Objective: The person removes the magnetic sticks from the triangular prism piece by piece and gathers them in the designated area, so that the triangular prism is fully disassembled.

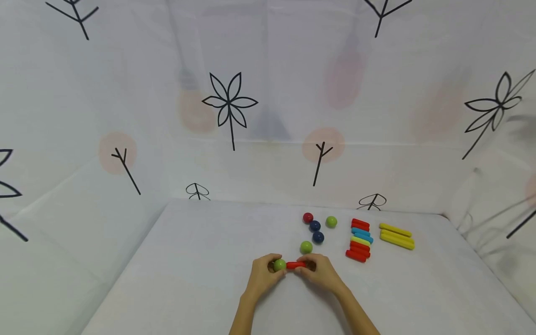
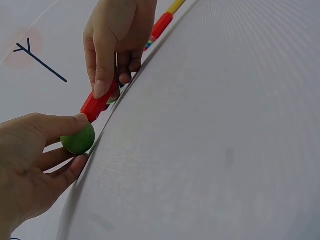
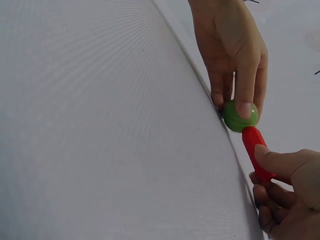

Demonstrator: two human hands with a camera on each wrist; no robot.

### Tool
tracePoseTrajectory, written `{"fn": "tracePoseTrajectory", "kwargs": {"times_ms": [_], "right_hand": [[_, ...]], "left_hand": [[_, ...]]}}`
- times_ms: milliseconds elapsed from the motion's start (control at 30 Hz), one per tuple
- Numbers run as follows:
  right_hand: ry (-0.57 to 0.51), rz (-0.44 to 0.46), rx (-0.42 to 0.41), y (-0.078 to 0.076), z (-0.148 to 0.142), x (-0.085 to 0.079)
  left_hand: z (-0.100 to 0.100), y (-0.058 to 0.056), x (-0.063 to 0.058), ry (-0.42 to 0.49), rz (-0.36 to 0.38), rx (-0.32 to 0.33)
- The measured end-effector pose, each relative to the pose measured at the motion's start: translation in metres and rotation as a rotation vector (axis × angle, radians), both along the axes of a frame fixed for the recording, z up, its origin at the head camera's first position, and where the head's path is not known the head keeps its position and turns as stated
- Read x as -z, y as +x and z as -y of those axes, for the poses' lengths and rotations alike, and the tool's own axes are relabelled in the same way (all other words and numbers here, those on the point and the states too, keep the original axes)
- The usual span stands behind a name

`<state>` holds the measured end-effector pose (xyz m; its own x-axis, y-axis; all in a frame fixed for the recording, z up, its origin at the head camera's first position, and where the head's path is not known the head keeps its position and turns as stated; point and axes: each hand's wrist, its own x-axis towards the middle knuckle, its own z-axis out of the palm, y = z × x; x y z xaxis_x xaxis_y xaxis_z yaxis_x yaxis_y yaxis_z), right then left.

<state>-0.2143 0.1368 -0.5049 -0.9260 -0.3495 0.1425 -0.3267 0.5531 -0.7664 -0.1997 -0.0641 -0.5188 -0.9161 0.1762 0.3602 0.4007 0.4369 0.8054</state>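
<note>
Between thumb and fingers my left hand (image 1: 263, 275) holds a green ball (image 1: 279, 265), low over the white table. My right hand (image 1: 321, 272) pinches a short red stick (image 1: 295, 265) that lies level, its left end meeting the ball's right side. In the right wrist view the red stick (image 3: 256, 150) touches the green ball (image 3: 240, 117) end-on; whether it sits in a hole cannot be seen. The left wrist view shows the thumb lying over the ball (image 2: 80, 139) near that joint. Just beyond my hands lies another green ball (image 1: 306, 247).
Farther back are dark blue balls (image 1: 318, 237), a red ball (image 1: 307, 217) and a green ball (image 1: 331, 222). To their right, several short red, blue and light-green sticks (image 1: 361, 238) lie in a column, with longer yellow sticks (image 1: 397, 238) beside them. A patterned white cloth (image 1: 268, 172) hangs behind the table.
</note>
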Motion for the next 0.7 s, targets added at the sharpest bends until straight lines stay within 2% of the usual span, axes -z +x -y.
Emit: {"fn": "tracePoseTrajectory", "kwargs": {"times_ms": [167, 367, 533, 700], "right_hand": [[-0.015, -0.028, 0.024, 0.000, 0.001, 0.001], [-0.025, -0.047, 0.085, 0.001, 0.002, 0.001], [-0.044, -0.039, 0.053, 0.002, -0.004, -0.003], [-0.065, 0.013, 0.054, 0.004, -0.019, -0.008]], "left_hand": [[0.001, -0.001, 0.001, -0.018, 0.002, 0.011], [0.001, -0.001, 0.001, 0.003, 0.037, 0.022], [0.000, -0.002, 0.001, -0.003, 0.036, 0.026], [0.000, -0.001, 0.000, -0.016, 0.041, 0.018]]}}
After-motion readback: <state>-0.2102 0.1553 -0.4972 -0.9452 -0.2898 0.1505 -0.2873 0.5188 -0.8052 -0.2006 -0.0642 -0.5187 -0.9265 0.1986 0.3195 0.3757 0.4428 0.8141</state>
